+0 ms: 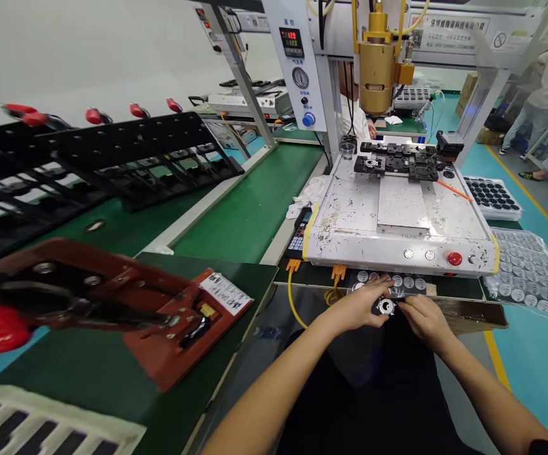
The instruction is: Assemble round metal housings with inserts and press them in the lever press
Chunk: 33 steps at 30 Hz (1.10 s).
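Observation:
My left hand and my right hand meet just below the front edge of a white machine bed. Between their fingertips sits a small round black part with a shiny metal centre, gripped from both sides. Right behind it lies a black tray of round silver discs, tucked under the bed's front. On the bed's far end, black fixtures stand under a gold dispensing head.
A red clamp jig with a red handle lies on the green bench at left. Black racks stand behind it. Clear blister trays sit at right, a dark tray beyond. A handheld keypad and orange cables hang nearby. People stand at far right.

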Available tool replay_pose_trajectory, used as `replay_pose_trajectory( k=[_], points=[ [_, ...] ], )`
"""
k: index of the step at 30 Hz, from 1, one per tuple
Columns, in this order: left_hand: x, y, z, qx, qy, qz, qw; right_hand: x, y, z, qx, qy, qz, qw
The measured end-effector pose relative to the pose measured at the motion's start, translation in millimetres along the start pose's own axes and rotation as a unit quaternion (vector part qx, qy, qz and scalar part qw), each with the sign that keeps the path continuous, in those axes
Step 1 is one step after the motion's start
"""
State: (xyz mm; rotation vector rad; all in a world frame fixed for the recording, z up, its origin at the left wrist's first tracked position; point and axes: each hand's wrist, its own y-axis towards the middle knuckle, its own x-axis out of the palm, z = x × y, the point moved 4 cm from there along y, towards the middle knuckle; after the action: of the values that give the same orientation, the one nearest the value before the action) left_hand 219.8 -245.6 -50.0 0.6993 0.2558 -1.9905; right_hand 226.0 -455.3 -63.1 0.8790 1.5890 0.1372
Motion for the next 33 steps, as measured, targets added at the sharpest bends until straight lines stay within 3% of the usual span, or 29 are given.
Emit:
replay_pose_trajectory(
  k=[2, 5, 9, 12, 15, 17, 20, 24, 30, 33],
  points=[
    [0.9, 2, -1, -0.006, 0.003, 0.016, 1.000, -10, -9, -3, 0.033, 0.033, -0.010, 0.999],
    [0.4, 7, -2, -0.018, 0.016, 0.057, 0.998, -32, -17, -1, 0.144, 0.113, 0.019, 0.983],
    [-2.7, 9, 1, -0.025, 0.033, 0.097, 0.994, -53, -25, 10, 0.343, 0.220, 0.070, 0.911],
    [-7.6, -2, 15, -0.015, 0.026, 0.137, 0.990, -60, -21, 8, 0.416, 0.284, 0.087, 0.860],
    [-12.6, -21, 35, -0.055, -0.049, 0.189, 0.979, -64, -6, -4, 0.439, 0.308, 0.077, 0.841],
    [-12.9, -35, 46, -0.103, -0.174, 0.216, 0.955, -61, 9, -13, 0.439, 0.349, 0.066, 0.825],
    [-7.8, -54, 59, -0.158, -0.382, 0.233, 0.880, -49, 29, -24, 0.438, 0.448, 0.062, 0.777],
    [-3.5, -75, 67, -0.190, -0.510, 0.255, 0.799, -31, 47, -32, 0.434, 0.531, 0.026, 0.728],
    [-7.5, -98, 81, -0.198, -0.554, 0.284, 0.757, -32, 57, -47, 0.389, 0.525, -0.040, 0.756],
    [-9.6, -103, 89, -0.183, -0.559, 0.295, 0.753, -32, 56, -52, 0.384, 0.540, -0.085, 0.744]
  ],
)
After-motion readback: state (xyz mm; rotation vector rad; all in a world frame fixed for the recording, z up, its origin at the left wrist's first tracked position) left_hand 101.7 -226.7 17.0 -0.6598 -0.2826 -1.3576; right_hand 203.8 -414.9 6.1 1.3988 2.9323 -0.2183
